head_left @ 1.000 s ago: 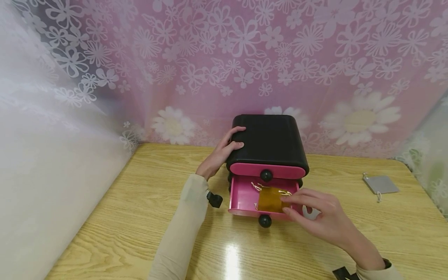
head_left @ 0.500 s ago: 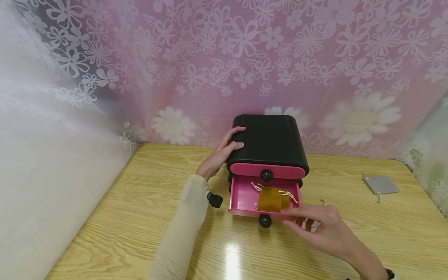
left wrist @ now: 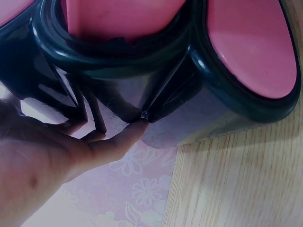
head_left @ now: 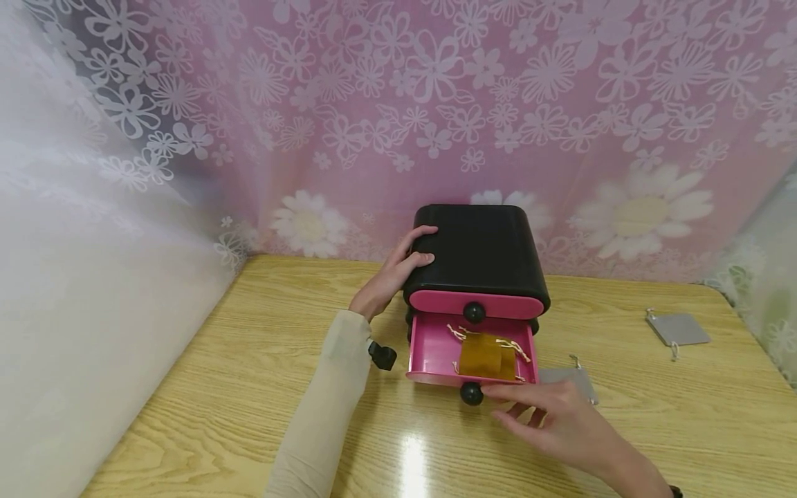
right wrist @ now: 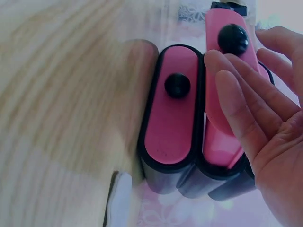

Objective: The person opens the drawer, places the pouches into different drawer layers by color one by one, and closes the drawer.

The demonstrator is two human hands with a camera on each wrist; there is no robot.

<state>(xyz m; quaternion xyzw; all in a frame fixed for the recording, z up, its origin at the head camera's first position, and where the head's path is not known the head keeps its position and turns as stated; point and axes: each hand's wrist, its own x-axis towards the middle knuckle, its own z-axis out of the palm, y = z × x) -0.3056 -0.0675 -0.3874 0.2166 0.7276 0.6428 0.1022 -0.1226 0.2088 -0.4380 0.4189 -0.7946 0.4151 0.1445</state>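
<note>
A black cabinet (head_left: pixel 479 249) with pink drawers stands on the table; a lower drawer (head_left: pixel 429 346) is pulled out. Inside lie gold drawstring pouches (head_left: pixel 481 354), overlapping at the drawer's right side, with pale cords showing. My left hand (head_left: pixel 389 280) rests on the cabinet's left side and top edge; in the left wrist view its fingertips touch the black wall. In front of the pulled-out drawer, my right hand (head_left: pixel 554 422) has its fingers extended, index fingertip at the black knob (head_left: pixel 471 393). Whether it touches the knob I cannot tell.
One grey drawstring pouch (head_left: pixel 569 384) lies right of the drawer, partly behind my right hand. Another grey pouch (head_left: pixel 677 328) is farther right. A flowered curtain (head_left: pixel 373 138) hangs behind the wooden table (head_left: pixel 299 297). Below the pulled-out drawer, a shut drawer (right wrist: pixel 170 123) shows in the right wrist view.
My right hand has left the gold pouch at the drawer's right side and moved down and left to the knob. More of that pouch and a grey pouch are uncovered. My left hand stays put.
</note>
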